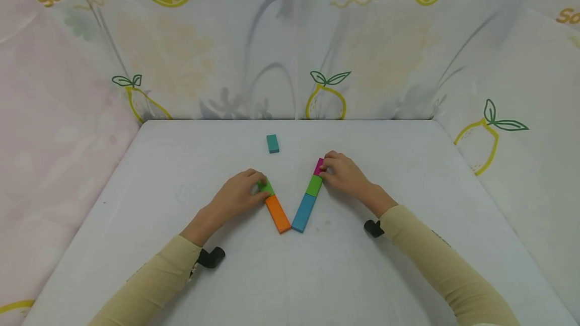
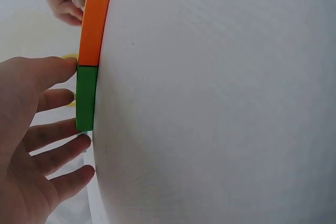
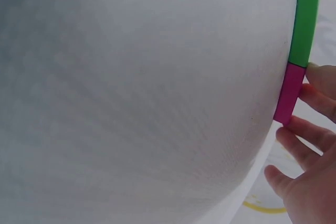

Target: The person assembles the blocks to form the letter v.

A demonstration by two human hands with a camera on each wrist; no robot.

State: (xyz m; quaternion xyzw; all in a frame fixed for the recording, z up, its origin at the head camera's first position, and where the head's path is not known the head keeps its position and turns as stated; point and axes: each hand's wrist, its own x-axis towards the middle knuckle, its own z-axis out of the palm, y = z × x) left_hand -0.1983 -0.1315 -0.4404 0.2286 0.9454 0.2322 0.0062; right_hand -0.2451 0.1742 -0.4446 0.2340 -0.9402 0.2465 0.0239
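My left hand (image 1: 240,192) holds a green block (image 2: 86,98), thumb near one end and fingertips at the other. That block meets the end of a longer orange block (image 1: 278,214). On the right, my right hand (image 1: 345,174) has its thumb and fingertips at a magenta block (image 3: 290,94). The magenta block touches a second green block (image 1: 313,185), which in turn meets a long blue block (image 1: 303,213). Orange and blue come together at their near ends, so the two rows form a V on the table. Fingers partly cover the left green and magenta blocks in the head view.
A teal block (image 1: 273,144) lies alone farther back on the white table (image 1: 290,286). Behind the table's far edge hangs a lemon-patterned cloth (image 1: 385,39). Black wrist cameras stick out beneath both sleeves (image 1: 149,280).
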